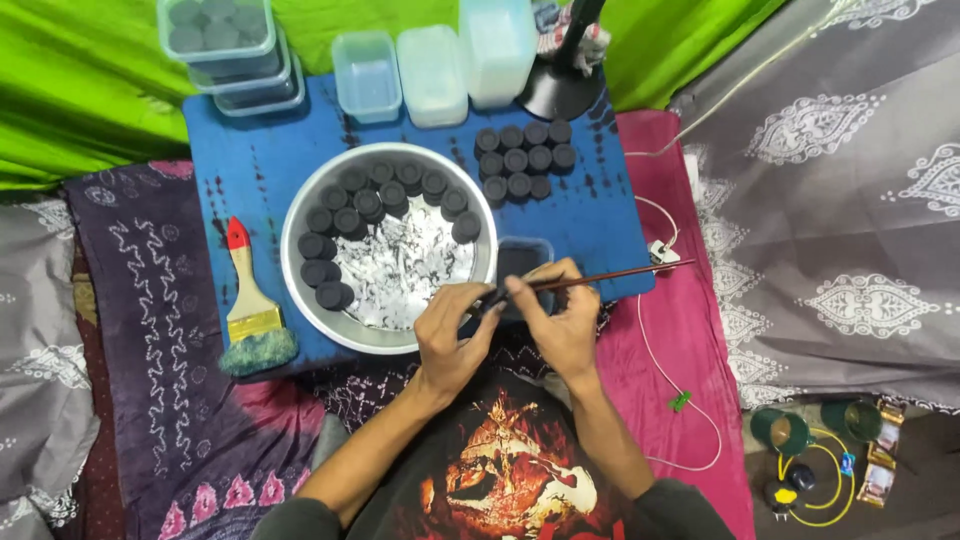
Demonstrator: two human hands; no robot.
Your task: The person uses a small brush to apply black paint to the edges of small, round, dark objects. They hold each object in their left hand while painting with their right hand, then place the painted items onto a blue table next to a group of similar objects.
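Stick, thin and dark, pinched by both hands.
Left hand and right hand close fingertips on its near end, at five o'clock of the metal bowl holding black discs.

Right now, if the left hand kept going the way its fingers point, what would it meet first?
Likely the right hand: the left hand points right toward it, their fingertips nearly meeting around a small dark piece, though depth is unclear.

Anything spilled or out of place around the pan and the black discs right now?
Nothing spilled. Black discs line the metal pan rim; more sit in neat rows on the blue board. Left hand and right hand share a thin stick.
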